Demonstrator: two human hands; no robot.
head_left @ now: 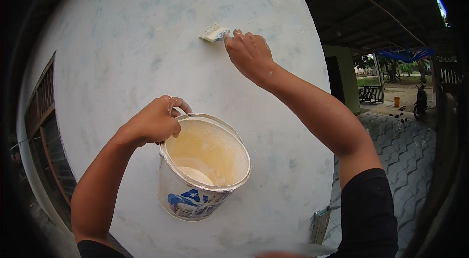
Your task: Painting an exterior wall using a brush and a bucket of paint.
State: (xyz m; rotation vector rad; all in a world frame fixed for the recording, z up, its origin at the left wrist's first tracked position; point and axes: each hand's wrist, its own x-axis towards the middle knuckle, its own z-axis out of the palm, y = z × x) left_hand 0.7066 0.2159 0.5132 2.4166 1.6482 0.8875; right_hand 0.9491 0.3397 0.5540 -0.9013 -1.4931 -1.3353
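Black sleeves (370, 204) and bare forearms (312, 102) nearest | rough white wall (122, 38), blotched grey-blue | round plastic bucket (207, 199), paint-crusted, mouth up, slightly tilted — left hand (159, 119) gripping its rim | flat paintbrush (215, 32) above the bucket, bristles pointing left, long axis near level — handle pinched in the right hand (249, 53)

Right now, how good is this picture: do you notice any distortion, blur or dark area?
Head view: the right edge of the wall bows, corners go black; head view: the bucket and brush look fairly sharp; head view: the roof is in deep shade; head view: a pale shape at the lower edge is blurred.
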